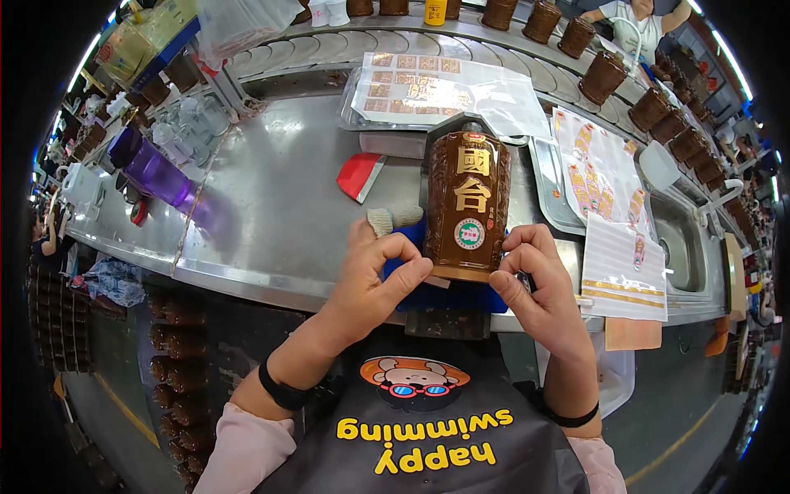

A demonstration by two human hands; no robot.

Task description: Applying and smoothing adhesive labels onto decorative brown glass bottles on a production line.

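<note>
The brown bottle (pixel 466 198) lies above the blue support (pixel 495 301) at the metal counter (pixel 271 222), base toward the wearer. Probably rigid, heavy, slick and breakable; grip both body sides. Left hand (pixel 374 284) and right hand (pixel 539 288): fingers narrow at the base corners; whether either pinches anything cannot be told.

I look down from head height — left fisheye, facing forward across metal worktop (pixel 271 193); left hand (pixel 372 278) and right hand (pixel 539 284) near, mid-view, conveyor (pixel 341 43) farther off — straight edges bowing toward rim.
</note>
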